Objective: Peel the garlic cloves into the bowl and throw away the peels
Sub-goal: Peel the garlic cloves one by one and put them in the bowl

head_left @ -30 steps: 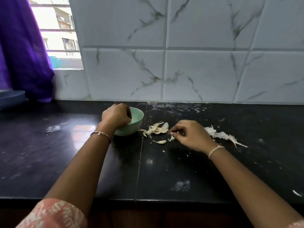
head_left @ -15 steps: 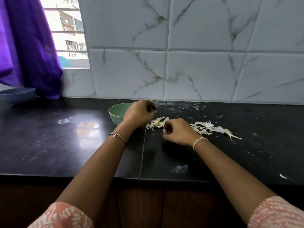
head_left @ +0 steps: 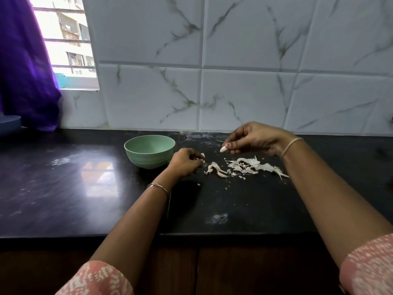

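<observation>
Black tabletop (head_left: 63, 188), marbled wall tiles | right hand (head_left: 257, 138), on the tabletop a second ago, now raised, pinches a bare clove (head_left: 223, 149) above the peels (head_left: 248, 166) | left hand (head_left: 185, 163) pinches a peel scrap (head_left: 202, 155) beside the bowl (head_left: 146, 158) | clove likely goes in the bowl next.

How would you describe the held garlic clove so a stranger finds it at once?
On the black countertop, look right of the green bowl to the right hand. The garlic clove is pinched in that hand, above the peel pile. It is smooth, plump and whole, not thin and shredded.
</observation>
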A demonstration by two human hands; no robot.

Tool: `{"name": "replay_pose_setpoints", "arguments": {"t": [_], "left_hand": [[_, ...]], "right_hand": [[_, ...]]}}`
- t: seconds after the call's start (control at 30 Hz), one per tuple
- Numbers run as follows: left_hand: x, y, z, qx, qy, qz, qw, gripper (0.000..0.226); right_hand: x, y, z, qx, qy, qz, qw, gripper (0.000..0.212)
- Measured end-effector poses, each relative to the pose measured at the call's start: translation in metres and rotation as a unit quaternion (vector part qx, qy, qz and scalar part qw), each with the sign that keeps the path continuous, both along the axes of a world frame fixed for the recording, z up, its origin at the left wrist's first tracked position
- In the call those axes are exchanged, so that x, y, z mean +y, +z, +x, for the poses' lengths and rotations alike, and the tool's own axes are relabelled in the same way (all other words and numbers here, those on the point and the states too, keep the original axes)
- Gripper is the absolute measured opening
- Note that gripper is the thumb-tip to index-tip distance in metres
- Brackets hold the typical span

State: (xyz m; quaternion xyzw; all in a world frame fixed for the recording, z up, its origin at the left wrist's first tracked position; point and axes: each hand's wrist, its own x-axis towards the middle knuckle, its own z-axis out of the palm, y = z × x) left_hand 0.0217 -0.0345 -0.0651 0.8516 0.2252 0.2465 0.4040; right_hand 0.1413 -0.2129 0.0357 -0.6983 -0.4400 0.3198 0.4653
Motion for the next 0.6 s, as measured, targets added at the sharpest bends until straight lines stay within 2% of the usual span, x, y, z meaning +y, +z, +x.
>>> {"name": "replay_pose_setpoints", "arguments": {"t": [0.07,0.13,0.2,0.27,0.33,0.47,0.53,0.6], "left_hand": [[0.002,-0.002,0.009,-0.009,0.009,-0.003,1.0,0.013],[0.002,-0.007,0.016,-0.018,0.02,-0.002,1.0,0.01],[0.003,-0.015,0.022,-0.029,0.039,0.004,0.999,0.012],[0.004,-0.023,0.027,-0.023,0.055,0.031,0.998,0.013],[0.003,-0.024,0.029,-0.03,0.058,0.05,0.997,0.013],[0.0,-0.022,0.031,-0.038,0.018,0.137,0.99,0.014],[0.0,-0.022,0.033,-0.031,-0.032,0.197,0.979,0.023],[0.003,-0.026,0.037,-0.01,-0.089,0.234,0.968,0.03]], "right_hand": [[0.004,0.011,0.002,-0.008,-0.011,0.025,1.0,0.01],[0.011,0.002,0.003,-0.029,-0.015,0.008,0.999,0.008],[0.019,-0.031,0.002,-0.101,-0.001,-0.088,0.991,0.011],[0.025,-0.064,0.0,-0.112,-0.002,-0.162,0.98,0.008],[0.031,-0.068,0.003,-0.11,-0.011,-0.15,0.982,0.005],[0.033,-0.036,0.01,-0.094,-0.037,-0.052,0.994,0.002],[0.033,-0.042,0.008,-0.167,-0.042,-0.08,0.982,0.008],[0.033,-0.061,0.004,-0.257,-0.032,-0.168,0.951,0.013]]}}
